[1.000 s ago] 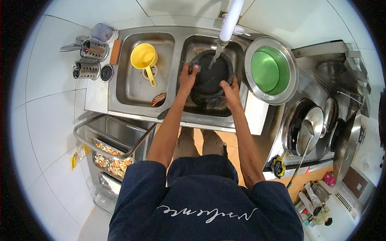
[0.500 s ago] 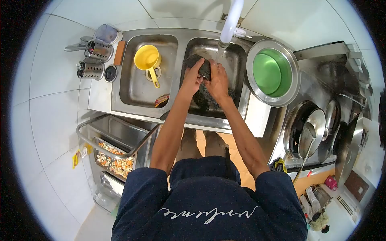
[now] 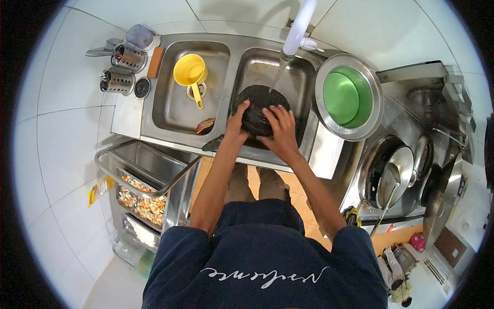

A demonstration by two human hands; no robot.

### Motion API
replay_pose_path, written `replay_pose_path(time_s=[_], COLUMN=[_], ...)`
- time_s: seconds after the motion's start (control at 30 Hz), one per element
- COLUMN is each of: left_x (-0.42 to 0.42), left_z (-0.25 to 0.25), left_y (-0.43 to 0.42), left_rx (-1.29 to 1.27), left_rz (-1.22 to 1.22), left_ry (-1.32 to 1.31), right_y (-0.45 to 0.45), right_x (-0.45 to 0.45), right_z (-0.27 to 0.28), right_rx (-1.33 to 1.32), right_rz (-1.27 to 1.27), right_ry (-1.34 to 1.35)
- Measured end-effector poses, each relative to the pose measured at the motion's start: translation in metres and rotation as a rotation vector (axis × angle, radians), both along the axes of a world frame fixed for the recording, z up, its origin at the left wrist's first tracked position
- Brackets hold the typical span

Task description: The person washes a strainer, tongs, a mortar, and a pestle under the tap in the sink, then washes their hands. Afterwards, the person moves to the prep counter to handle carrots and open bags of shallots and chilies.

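A round black dish [image 3: 257, 100], which looks like a stone mortar, is in the right sink basin [image 3: 310, 98]. It is wet, and its broad dark face is turned up. At its left rim, my left hand [image 3: 236, 122] is closed, the thumb lying on top. My right hand [image 3: 282, 133] holds the right and near side, with its fingertips spread over the dark surface. Water runs from the white faucet [image 3: 298, 28] just beyond the dish. A dark, narrow object [image 3: 212, 143] lies at the sink's front edge by my left forearm; its kind is unclear.
In the left basin stand a yellow dipper [image 3: 189, 72] and a colourful packet [image 3: 205, 125]. A metal pot [image 3: 319, 105] with green inside sits right of the sink. Farther right are pans [image 3: 373, 175] with a ladle [image 3: 389, 177]. Perforated utensil holders [image 3: 117, 82] stand left.
The black dish has come down and toward me from under the faucet, turning from tilted to face up. My hands have shifted to its sides and near edge.
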State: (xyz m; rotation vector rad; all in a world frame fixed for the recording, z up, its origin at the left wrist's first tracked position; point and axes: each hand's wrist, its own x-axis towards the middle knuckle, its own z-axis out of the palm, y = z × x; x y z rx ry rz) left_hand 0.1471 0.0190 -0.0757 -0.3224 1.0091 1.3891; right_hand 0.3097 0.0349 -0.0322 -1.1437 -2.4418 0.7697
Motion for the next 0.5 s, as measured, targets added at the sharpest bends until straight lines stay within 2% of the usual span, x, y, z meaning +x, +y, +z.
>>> replay_pose_path(time_s=[0.03,0.1,0.13,0.2,0.23,0.33,0.37,0.43,0.47,0.5], left_x=[-0.001,-0.005,-0.008,-0.013,-0.017,-0.025,-0.030,-0.058,-0.068,-0.078], left_z=[0.007,0.014,0.018,0.030,0.037,0.066,0.067,0.073,0.077,0.089], left_y=[-0.003,-0.013,-0.015,-0.019,-0.024,-0.031,-0.031,-0.034,-0.041,-0.045], left_rx=[-0.022,0.031,0.091,0.120,0.137,0.082,0.083,0.134,0.126,0.061], left_rz=[0.018,0.016,-0.001,-0.007,-0.016,-0.031,-0.008,-0.176,-0.141,-0.230], left_ry=[0.045,0.072,0.101,0.167,0.221,0.332,0.339,0.498,0.508,0.577], right_y=[0.000,-0.003,0.000,0.015,0.020,0.027,0.023,0.013,0.009,0.007], right_x=[0.005,0.017,0.017,0.009,0.004,-0.015,-0.019,-0.046,-0.055,-0.064], right_z=[-0.006,-0.018,-0.021,-0.026,-0.029,-0.035,-0.034,-0.020,-0.014,-0.008], right_rx=[0.002,-0.517,-0.517,-1.251,-1.259,-1.499,-1.504,-1.406,-1.421,-1.350], right_rz=[0.007,-0.398,-0.389,-0.695,-0.676,-0.481,-0.457,-0.499,-0.466,-0.521], right_ry=[0.004,0.540,0.546,0.739,0.740,0.737,0.725,0.885,0.864,0.856])
